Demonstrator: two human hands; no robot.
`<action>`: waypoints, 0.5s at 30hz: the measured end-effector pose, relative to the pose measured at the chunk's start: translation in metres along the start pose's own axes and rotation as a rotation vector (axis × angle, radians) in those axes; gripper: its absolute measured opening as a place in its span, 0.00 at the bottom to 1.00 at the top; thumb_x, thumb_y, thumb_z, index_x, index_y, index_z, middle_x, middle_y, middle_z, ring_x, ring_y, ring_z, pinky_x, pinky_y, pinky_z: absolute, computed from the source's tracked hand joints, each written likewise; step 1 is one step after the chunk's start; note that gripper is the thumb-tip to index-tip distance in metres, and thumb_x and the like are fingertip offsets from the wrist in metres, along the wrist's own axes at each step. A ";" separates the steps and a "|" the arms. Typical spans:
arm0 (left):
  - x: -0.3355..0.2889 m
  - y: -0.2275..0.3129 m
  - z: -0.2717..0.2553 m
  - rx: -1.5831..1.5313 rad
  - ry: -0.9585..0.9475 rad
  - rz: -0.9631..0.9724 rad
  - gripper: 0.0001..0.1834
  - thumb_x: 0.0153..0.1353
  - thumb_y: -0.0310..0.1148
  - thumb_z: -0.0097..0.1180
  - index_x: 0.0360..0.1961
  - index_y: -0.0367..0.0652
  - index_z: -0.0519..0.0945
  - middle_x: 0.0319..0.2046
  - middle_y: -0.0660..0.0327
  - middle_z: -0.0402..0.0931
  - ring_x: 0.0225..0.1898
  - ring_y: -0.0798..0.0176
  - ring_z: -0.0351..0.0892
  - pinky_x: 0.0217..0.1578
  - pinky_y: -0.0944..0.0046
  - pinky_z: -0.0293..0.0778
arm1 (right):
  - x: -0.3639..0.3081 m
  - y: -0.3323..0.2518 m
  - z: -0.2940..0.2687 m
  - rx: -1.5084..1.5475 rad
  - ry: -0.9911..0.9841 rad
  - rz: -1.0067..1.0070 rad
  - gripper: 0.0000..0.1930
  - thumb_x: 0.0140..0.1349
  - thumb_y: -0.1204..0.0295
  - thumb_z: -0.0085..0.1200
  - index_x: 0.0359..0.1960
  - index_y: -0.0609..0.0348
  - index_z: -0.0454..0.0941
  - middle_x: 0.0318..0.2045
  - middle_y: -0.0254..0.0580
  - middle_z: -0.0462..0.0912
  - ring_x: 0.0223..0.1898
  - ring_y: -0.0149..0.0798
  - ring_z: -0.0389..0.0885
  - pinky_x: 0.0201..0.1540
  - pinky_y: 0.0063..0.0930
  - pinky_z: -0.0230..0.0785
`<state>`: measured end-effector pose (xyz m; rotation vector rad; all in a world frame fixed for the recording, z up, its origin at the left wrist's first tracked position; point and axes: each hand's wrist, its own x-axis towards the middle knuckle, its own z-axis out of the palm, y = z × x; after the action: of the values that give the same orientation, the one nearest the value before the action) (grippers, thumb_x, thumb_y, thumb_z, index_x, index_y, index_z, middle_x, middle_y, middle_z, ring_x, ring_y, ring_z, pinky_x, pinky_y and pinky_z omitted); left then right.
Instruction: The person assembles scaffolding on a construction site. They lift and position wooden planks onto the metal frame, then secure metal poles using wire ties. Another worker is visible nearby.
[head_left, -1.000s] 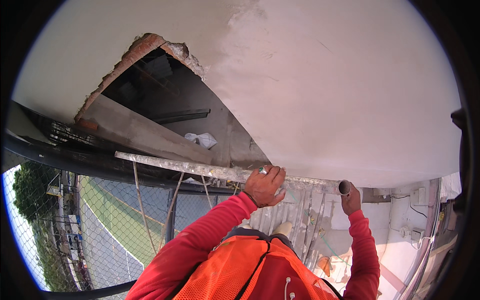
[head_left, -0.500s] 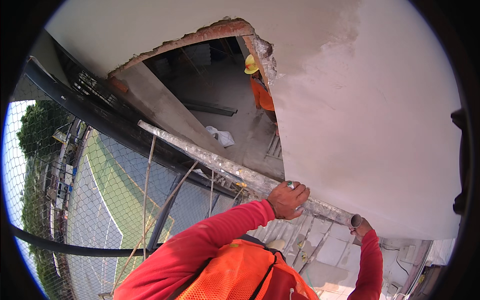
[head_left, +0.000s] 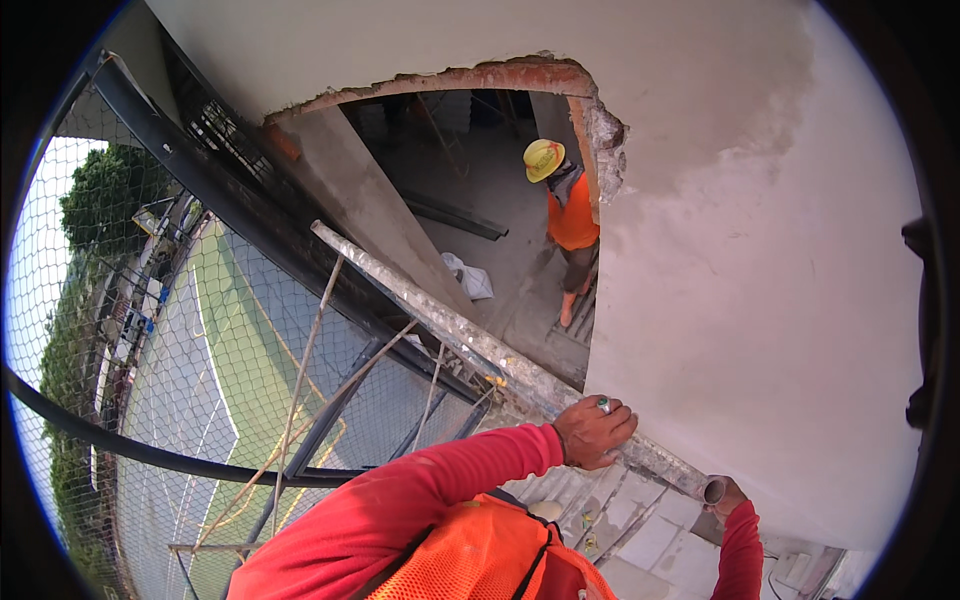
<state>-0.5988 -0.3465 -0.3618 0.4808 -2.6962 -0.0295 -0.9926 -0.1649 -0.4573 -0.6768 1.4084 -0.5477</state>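
Your right hand (head_left: pixel 728 497) is mostly concealed behind the open end of the long plaster-crusted pipe (head_left: pixel 480 350); only part of its back and the wrist show, so its grip cannot be confirmed. Your left hand (head_left: pixel 595 432) lies over the pipe, with its palm and fingertips hidden from view. The person in the yellow helmet (head_left: pixel 570 220) is partly cut off by the broken edge of the wall opening (head_left: pixel 600 140), one side unseen. The white bag (head_left: pixel 470 278) on the inner floor is too small to identify. Your torso runs off the lower edge.
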 end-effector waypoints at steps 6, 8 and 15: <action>0.002 -0.001 -0.002 0.035 -0.014 -0.002 0.35 0.46 0.49 0.67 0.54 0.40 0.79 0.47 0.58 0.79 0.51 0.57 0.79 0.46 0.56 0.75 | -0.003 -0.011 0.011 -0.580 0.165 -0.289 0.10 0.56 0.69 0.72 0.27 0.54 0.79 0.22 0.25 0.76 0.26 0.24 0.71 0.30 0.26 0.67; 0.005 -0.001 0.000 0.029 -0.004 0.009 0.34 0.46 0.49 0.67 0.53 0.40 0.80 0.46 0.57 0.80 0.49 0.56 0.80 0.45 0.56 0.76 | -0.005 -0.002 0.017 -0.515 0.212 -0.281 0.08 0.56 0.81 0.63 0.27 0.55 0.77 0.24 0.22 0.75 0.28 0.23 0.70 0.31 0.22 0.67; 0.015 0.006 0.013 0.050 0.013 0.024 0.31 0.46 0.47 0.66 0.50 0.38 0.82 0.45 0.56 0.80 0.47 0.53 0.81 0.45 0.53 0.75 | -0.005 0.020 0.018 -0.805 0.325 -0.332 0.05 0.56 0.74 0.64 0.32 0.56 0.80 0.27 0.44 0.84 0.30 0.46 0.84 0.37 0.39 0.75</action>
<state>-0.6193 -0.3463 -0.3676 0.4623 -2.6946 0.0480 -0.9763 -0.1454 -0.4671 -1.5375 1.8449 -0.3373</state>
